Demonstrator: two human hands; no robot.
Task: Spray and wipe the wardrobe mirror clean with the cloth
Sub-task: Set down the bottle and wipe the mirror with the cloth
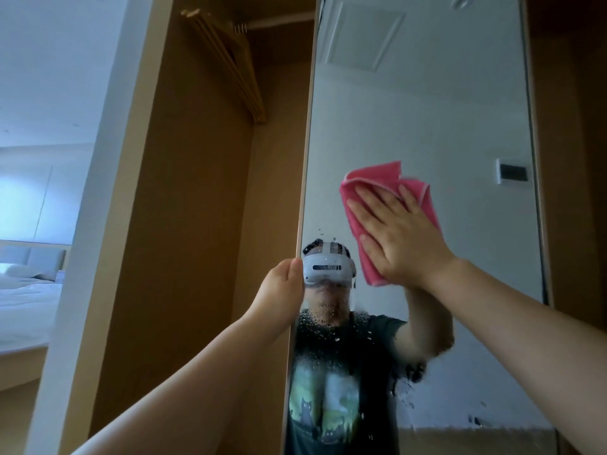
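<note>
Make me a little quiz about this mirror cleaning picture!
1. True or false: the right hand presses the pink cloth flat on the mirror.
2. What does the left hand grip? A) a spray bottle B) the mirror's edge C) a hanger
3. Where do spray drops still sit on the glass: above the cloth or below it?

Key: 1 true. 2 B. 3 below it.
</note>
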